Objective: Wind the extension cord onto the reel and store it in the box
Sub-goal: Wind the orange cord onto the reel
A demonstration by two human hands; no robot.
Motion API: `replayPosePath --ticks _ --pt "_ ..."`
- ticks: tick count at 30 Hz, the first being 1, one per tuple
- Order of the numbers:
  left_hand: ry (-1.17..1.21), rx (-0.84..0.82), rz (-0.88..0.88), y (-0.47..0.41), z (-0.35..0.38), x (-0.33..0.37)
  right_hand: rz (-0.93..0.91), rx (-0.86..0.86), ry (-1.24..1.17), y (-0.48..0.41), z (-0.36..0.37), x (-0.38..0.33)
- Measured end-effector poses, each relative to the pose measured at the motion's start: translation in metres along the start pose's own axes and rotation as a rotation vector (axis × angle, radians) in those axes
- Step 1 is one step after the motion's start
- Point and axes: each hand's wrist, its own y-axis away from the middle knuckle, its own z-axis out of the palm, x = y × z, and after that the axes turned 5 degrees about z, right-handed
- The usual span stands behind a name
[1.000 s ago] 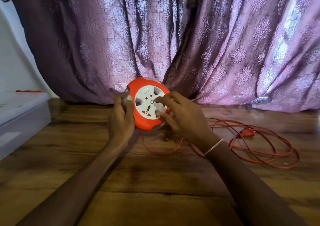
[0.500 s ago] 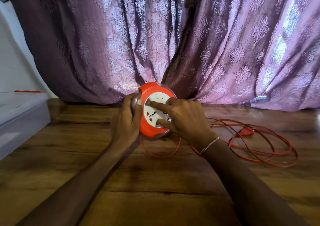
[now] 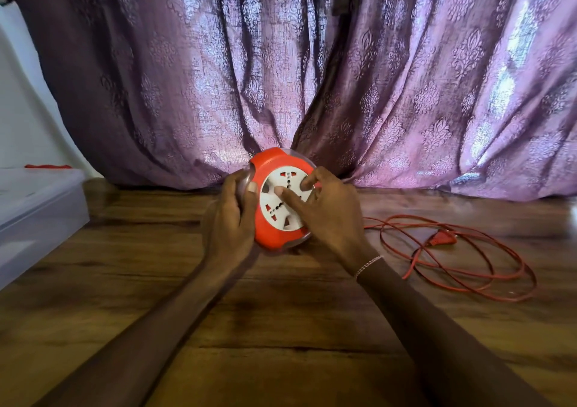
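Observation:
The orange reel (image 3: pixel 271 231) with its white socket face (image 3: pixel 274 202) stands on edge on the wooden floor, in front of the curtain. My left hand (image 3: pixel 231 222) grips its left rim, thumb over the front edge. My right hand (image 3: pixel 327 216) has thumb and bent fingertips set on the white face. The orange cord (image 3: pixel 468 277) lies in loose loops on the floor to the right, and its plug (image 3: pixel 441 239) rests among them. The stretch of cord nearest the reel is hidden behind my right hand.
A translucent plastic box (image 3: pixel 37 216) sits on the floor at the far left, with something red (image 3: pixel 46 166) behind it. A purple patterned curtain (image 3: pixel 312 78) hangs down to the wooden floor (image 3: pixel 281 328) just behind the reel.
The white face has turned under my right fingers. The slack loop of cord that lay below the reel is gone from view. My left hand keeps its grip.

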Motion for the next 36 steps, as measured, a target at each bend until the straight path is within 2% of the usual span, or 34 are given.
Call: replayPosePath --ticks 3,6,11,15,18,21,24,26,27,28,31,34,36 --pt "0.045 0.036 -0.072 -0.004 -0.003 -0.003 -0.422 -0.012 0.297 -0.006 -0.010 0.007" --pt "0.065 0.045 -0.080 -0.007 -0.006 -0.008 -0.647 -0.063 0.559 -0.009 -0.016 0.010" --pt "0.075 0.015 -0.084 -0.006 -0.005 -0.007 -0.801 0.020 0.654 -0.006 -0.017 0.005" --pt "0.082 -0.010 -0.057 -0.005 -0.004 -0.007 -0.795 0.009 0.683 -0.003 -0.019 0.003" --pt "0.060 -0.026 -0.022 -0.003 -0.004 -0.006 -0.705 0.028 0.604 -0.001 -0.013 0.004" --pt "0.044 -0.016 -0.016 0.000 -0.002 -0.002 -0.414 0.012 0.520 0.002 -0.005 0.000" --pt "0.028 -0.020 0.013 0.003 0.001 0.001 -0.060 0.011 0.191 0.007 0.003 -0.004" --pt "0.030 -0.026 0.032 0.004 0.003 -0.001 0.198 -0.079 -0.125 0.007 0.007 -0.005" --pt "0.028 -0.028 0.035 0.003 0.004 -0.002 0.268 -0.120 -0.198 0.006 0.008 -0.004" --pt "0.025 -0.026 0.031 0.003 0.004 -0.003 0.253 -0.117 -0.166 0.005 0.007 -0.004" --pt "0.057 -0.005 -0.026 0.000 0.003 -0.005 -0.110 0.029 0.210 0.001 0.000 0.002" --pt "0.130 0.024 -0.083 -0.006 -0.001 -0.012 -0.470 -0.106 0.417 -0.003 -0.014 -0.001" --pt "0.132 0.028 -0.092 -0.009 -0.004 -0.015 -0.602 -0.174 0.588 -0.006 -0.019 0.000"
